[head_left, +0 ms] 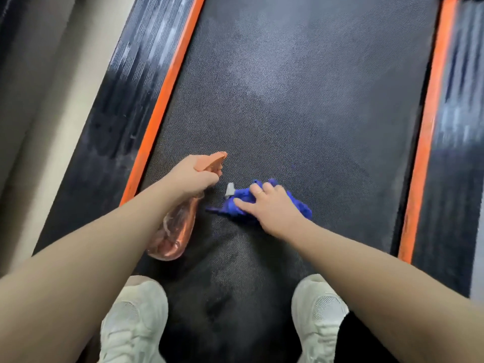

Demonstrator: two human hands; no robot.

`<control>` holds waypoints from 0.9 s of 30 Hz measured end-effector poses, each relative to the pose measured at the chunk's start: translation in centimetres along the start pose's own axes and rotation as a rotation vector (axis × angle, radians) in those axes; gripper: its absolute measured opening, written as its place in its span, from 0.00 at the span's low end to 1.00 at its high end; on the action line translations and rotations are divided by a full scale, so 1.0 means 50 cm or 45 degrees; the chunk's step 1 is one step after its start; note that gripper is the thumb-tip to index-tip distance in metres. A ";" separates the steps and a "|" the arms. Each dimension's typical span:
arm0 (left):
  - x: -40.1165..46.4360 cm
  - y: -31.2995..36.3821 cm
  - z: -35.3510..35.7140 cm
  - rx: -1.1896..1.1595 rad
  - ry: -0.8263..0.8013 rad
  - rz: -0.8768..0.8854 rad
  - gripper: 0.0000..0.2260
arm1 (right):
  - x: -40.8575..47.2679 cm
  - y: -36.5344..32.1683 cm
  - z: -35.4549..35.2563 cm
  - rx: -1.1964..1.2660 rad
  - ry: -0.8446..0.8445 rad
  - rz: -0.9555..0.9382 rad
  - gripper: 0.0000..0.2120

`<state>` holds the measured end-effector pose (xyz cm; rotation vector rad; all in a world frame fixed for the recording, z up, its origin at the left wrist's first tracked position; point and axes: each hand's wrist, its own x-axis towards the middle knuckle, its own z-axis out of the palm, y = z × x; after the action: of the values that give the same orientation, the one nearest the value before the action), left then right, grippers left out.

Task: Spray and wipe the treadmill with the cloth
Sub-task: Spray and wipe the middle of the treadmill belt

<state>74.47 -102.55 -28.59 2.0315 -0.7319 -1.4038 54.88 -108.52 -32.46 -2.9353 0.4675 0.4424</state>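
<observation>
The treadmill belt (301, 106) is dark and textured, and it runs away from me between orange edge strips. My left hand (192, 176) grips the neck of an orange translucent spray bottle (175, 231), whose nozzle points forward over the belt. My right hand (267, 208) presses a crumpled blue cloth (301, 205) flat onto the belt, fingers spread on top. A small grey tag (230, 189) sticks out of the cloth's left end.
Black ribbed side rails (125, 95) (455, 142) flank the belt beyond the orange strips (162, 100) (429, 121). My two white sneakers (133, 323) (320, 318) stand on the near end of the belt. Pale floor (44, 95) lies to the left.
</observation>
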 end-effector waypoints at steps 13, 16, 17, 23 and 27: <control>-0.003 0.021 0.067 0.229 0.075 -0.017 0.17 | -0.046 0.070 -0.024 0.111 -0.153 0.217 0.24; -0.002 0.051 0.096 0.267 -0.016 0.122 0.20 | -0.072 0.076 -0.003 -0.025 -0.143 -0.225 0.26; -0.002 0.060 0.102 0.254 -0.032 0.147 0.19 | -0.080 0.101 0.003 -0.045 -0.070 -0.145 0.27; 0.016 0.081 0.142 0.297 -0.029 0.133 0.15 | -0.157 0.275 0.006 -0.017 -0.063 0.873 0.25; 0.017 0.109 0.183 0.287 0.007 0.043 0.17 | -0.185 0.178 0.038 0.106 -0.005 0.763 0.25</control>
<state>65.42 -108.20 -27.95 2.1800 -0.9549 -1.3470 43.09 -113.98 -32.18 -2.6642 1.3355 0.4708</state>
